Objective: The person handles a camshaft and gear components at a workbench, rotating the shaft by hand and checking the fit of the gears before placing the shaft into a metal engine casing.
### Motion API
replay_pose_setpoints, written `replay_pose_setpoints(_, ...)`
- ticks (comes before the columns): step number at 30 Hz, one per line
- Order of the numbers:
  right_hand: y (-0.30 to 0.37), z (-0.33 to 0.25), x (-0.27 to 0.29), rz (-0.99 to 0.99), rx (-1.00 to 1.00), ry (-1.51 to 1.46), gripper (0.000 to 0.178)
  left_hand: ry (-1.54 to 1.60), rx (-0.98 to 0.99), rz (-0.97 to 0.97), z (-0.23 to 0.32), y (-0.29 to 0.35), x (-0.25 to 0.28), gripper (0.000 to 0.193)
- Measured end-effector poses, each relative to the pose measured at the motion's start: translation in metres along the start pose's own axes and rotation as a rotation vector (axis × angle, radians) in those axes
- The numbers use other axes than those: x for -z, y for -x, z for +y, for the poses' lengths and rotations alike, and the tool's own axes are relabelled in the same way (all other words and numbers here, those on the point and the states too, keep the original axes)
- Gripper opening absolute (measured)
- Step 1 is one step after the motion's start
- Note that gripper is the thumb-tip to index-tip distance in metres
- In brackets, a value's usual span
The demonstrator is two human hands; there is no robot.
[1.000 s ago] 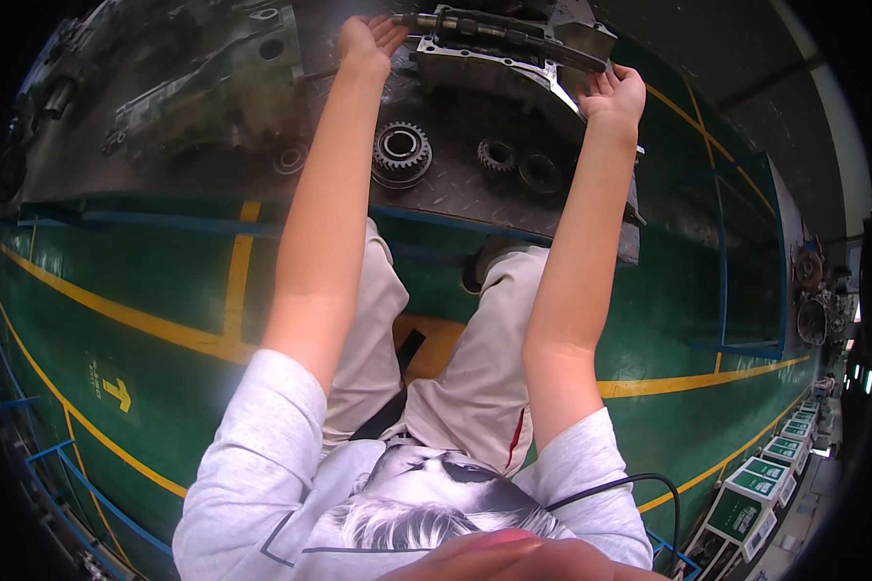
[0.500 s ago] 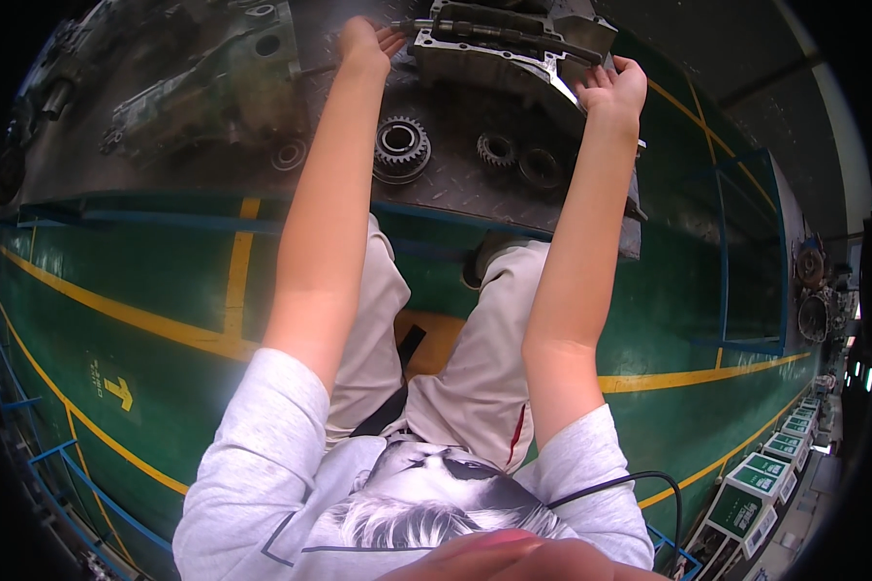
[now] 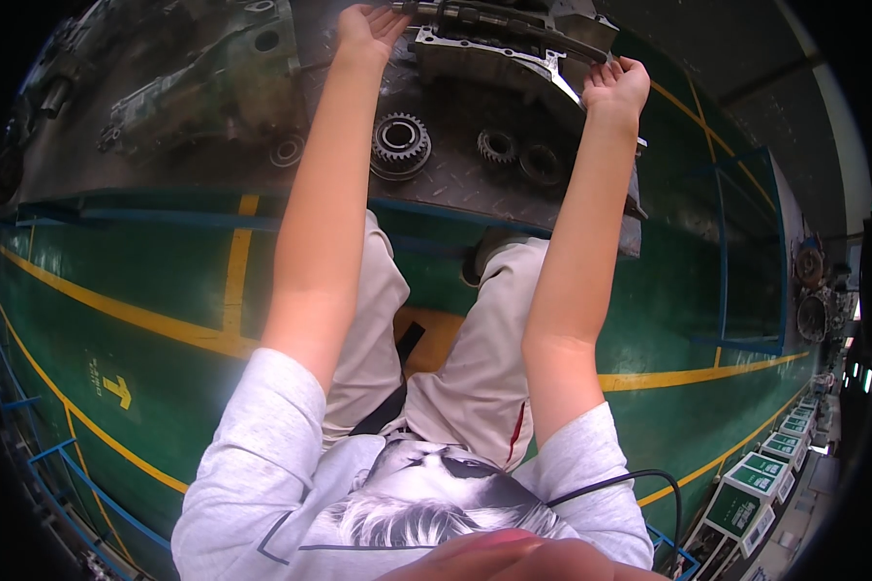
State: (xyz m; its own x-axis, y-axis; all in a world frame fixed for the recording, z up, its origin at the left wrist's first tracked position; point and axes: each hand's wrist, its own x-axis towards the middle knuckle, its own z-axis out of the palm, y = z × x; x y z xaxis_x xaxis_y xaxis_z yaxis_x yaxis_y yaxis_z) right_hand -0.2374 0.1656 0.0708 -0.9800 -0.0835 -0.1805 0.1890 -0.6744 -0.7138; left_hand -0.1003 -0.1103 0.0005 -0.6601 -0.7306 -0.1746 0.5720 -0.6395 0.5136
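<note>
A long dark metal shaft (image 3: 499,24) spans the top of the view, over an open-topped metal gearbox housing (image 3: 475,66). Its left end rests at the fingers of my left hand (image 3: 368,33), the palm turned up. At the other end, my right hand (image 3: 618,87) has its fingertips closed around the shaft's tip, beside the housing's right rim. Nearer me on the bench lie a large toothed gear (image 3: 400,137), a smaller gear (image 3: 495,147) and a dark ring (image 3: 540,166).
A big casting (image 3: 208,82) takes up the left part of the steel workbench (image 3: 446,194), with a thin ring (image 3: 287,151) near it. Green floor with yellow lines surrounds the bench. Green and white boxes (image 3: 746,494) stand in a row at right.
Both ends of the shaft have shifted, the left end most, away from me toward the top edge. My left hand has risen with it; my right hand has barely moved.
</note>
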Motion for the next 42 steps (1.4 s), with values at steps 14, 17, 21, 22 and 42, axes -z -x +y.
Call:
replay_pose_setpoints(14,0.008,-0.013,0.007,0.038,-0.019,-0.027,0.036,-0.151,-0.011,-0.135,-0.007,0.016,-0.012,0.052)
replay_pose_setpoints(17,0.004,-0.009,0.004,0.046,-0.021,-0.037,0.035,-0.152,0.038,-0.09,-0.003,0.016,-0.007,0.051)
replay_pose_setpoints(21,0.012,-0.002,-0.002,0.051,-0.022,-0.005,0.031,-0.178,0.064,0.098,-0.003,0.019,0.0,0.049)
replay_pose_setpoints(22,0.015,-0.001,-0.004,0.053,0.016,0.026,0.029,-0.179,0.066,0.099,-0.003,0.019,-0.001,0.049)
replay_pose_setpoints(42,0.023,-0.022,0.005,-0.074,-0.063,0.035,0.041,-0.302,0.016,0.056,-0.015,-0.001,0.001,0.05)
